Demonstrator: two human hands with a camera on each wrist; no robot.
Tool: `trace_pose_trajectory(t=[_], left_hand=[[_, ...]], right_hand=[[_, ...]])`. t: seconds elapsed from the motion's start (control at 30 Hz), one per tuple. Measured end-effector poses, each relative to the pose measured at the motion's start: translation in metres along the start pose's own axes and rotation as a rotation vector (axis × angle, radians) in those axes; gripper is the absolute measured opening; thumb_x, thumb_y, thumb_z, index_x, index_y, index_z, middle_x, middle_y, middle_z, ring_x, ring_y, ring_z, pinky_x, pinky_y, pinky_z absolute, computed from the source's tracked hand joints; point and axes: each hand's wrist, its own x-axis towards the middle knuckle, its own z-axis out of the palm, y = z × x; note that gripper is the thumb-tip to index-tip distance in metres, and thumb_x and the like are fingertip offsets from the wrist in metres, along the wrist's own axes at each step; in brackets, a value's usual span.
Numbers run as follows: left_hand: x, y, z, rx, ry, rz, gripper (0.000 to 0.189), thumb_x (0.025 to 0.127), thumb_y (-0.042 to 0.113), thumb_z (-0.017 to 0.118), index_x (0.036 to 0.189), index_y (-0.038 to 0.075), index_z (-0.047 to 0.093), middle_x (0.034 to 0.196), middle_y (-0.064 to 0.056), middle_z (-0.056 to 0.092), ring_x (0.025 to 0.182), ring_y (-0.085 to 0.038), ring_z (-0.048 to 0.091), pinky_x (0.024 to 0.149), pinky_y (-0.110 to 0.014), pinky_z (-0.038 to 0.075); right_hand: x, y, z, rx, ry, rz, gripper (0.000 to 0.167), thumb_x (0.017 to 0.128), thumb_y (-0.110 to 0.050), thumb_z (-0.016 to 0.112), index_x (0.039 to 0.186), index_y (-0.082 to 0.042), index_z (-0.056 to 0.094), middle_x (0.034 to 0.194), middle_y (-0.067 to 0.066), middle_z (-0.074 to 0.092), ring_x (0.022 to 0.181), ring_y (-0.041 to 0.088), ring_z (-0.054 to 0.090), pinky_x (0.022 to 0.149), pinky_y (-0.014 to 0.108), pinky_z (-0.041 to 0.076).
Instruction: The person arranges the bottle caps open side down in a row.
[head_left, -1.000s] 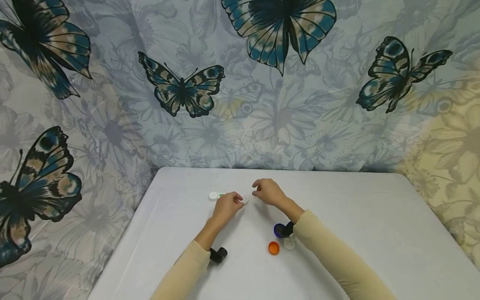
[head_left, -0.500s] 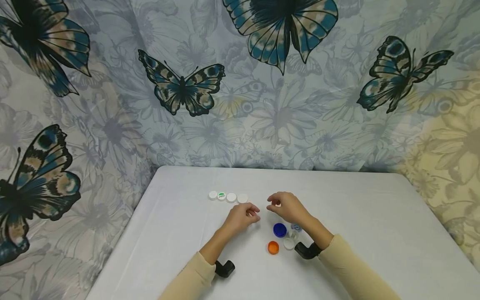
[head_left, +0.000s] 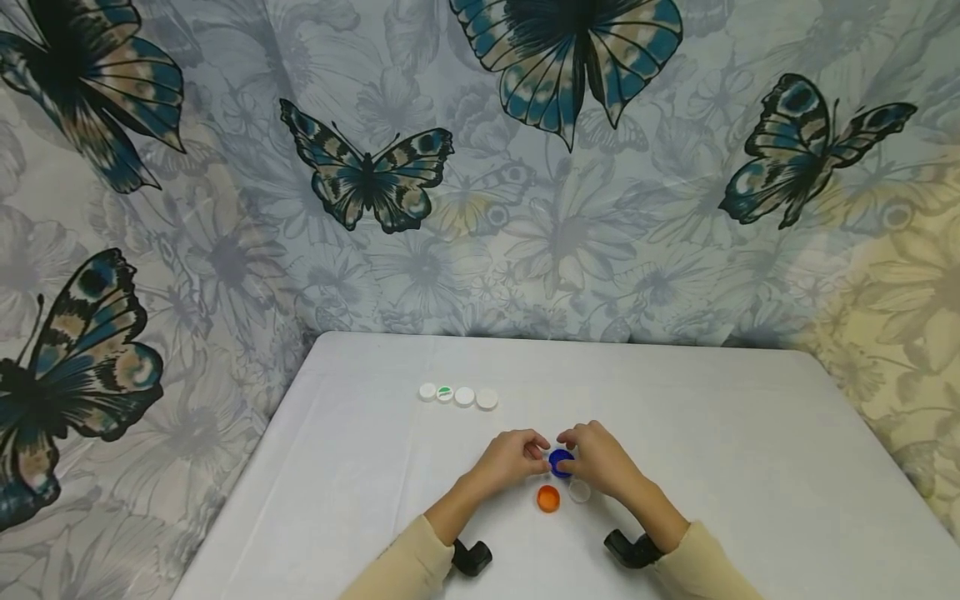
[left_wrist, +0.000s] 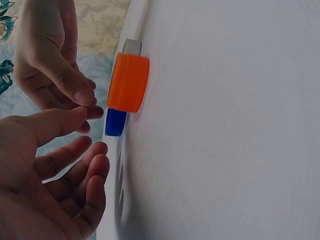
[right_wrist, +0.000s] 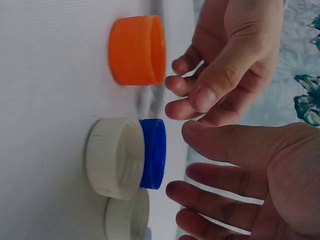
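Note:
My left hand (head_left: 513,458) and right hand (head_left: 600,458) hover on either side of a blue cap (head_left: 558,468), fingers loosely bent. The right thumb overlaps the cap in the head view. Both wrist views show nothing between the fingers of either hand. In the right wrist view the blue cap (right_wrist: 156,155) lies just past the right fingertips, behind a ribbed white cap (right_wrist: 107,160). An orange cap (head_left: 548,499) sits open side up near the hands, with a whitish cap (head_left: 579,490) to its right. Another pale cap (right_wrist: 125,215) is partly hidden beside the ribbed one.
Farther back on the white table (head_left: 712,433) is a row of white caps (head_left: 465,397), one with a green mark (head_left: 445,394). Black wrist cameras (head_left: 472,558) sit on both wrists. A butterfly-patterned cloth (head_left: 562,225) hangs behind the table.
Both hands have come back from the row of white caps towards the person and now flank the blue cap. The left hand has left the row's rightmost white cap, which lies uncovered.

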Motion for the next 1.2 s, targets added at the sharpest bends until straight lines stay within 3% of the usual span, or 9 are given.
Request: trace_pose_trajectory(t=[0.27, 0.47, 0.63, 0.9, 1.2], left_hand=[[0.001, 0.006, 0.010, 0.086, -0.002, -0.006, 0.028, 0.079, 0.021, 0.080, 0.104, 0.011, 0.071, 0.078, 0.006, 0.069, 0.068, -0.001, 0.054, 0.066, -0.016, 0.042], [0.001, 0.008, 0.012, 0.105, 0.015, -0.008, 0.034, 0.079, 0.019, 0.080, 0.109, 0.008, 0.070, 0.077, 0.005, 0.066, 0.066, -0.003, 0.051, 0.065, -0.018, 0.040], [0.001, 0.008, 0.013, 0.117, 0.008, -0.006, 0.028, 0.079, 0.018, 0.079, 0.103, 0.007, 0.072, 0.077, 0.004, 0.064, 0.066, -0.003, 0.050, 0.064, -0.017, 0.040], [-0.002, 0.006, 0.011, 0.112, 0.017, -0.001, 0.028, 0.078, 0.018, 0.080, 0.104, 0.010, 0.072, 0.078, 0.007, 0.065, 0.068, -0.001, 0.051, 0.066, -0.017, 0.041], [-0.007, 0.009, 0.000, 0.039, 0.039, 0.005, 0.033, 0.079, 0.018, 0.080, 0.110, 0.011, 0.071, 0.087, 0.002, 0.068, 0.072, -0.002, 0.054, 0.065, -0.017, 0.042]], right_hand=[[-0.009, 0.005, 0.008, -0.061, 0.049, -0.046, 0.037, 0.069, -0.015, 0.086, 0.099, 0.000, 0.072, 0.081, 0.003, 0.065, 0.078, 0.016, 0.049, 0.070, 0.031, 0.045], [-0.011, 0.006, 0.014, -0.068, 0.077, -0.047, 0.036, 0.069, -0.013, 0.086, 0.099, 0.001, 0.072, 0.080, 0.005, 0.065, 0.078, 0.017, 0.050, 0.070, 0.032, 0.045], [-0.012, 0.007, 0.017, -0.056, 0.096, -0.045, 0.035, 0.068, -0.012, 0.085, 0.097, 0.001, 0.072, 0.080, 0.005, 0.065, 0.077, 0.017, 0.049, 0.068, 0.030, 0.043], [-0.012, 0.009, 0.021, -0.052, 0.125, -0.076, 0.035, 0.066, -0.014, 0.086, 0.094, 0.001, 0.072, 0.078, 0.003, 0.064, 0.076, 0.015, 0.049, 0.067, 0.029, 0.043], [-0.013, 0.005, 0.013, 0.036, 0.102, -0.031, 0.037, 0.072, -0.019, 0.085, 0.103, -0.002, 0.072, 0.086, 0.001, 0.065, 0.082, 0.013, 0.050, 0.070, 0.026, 0.045]])
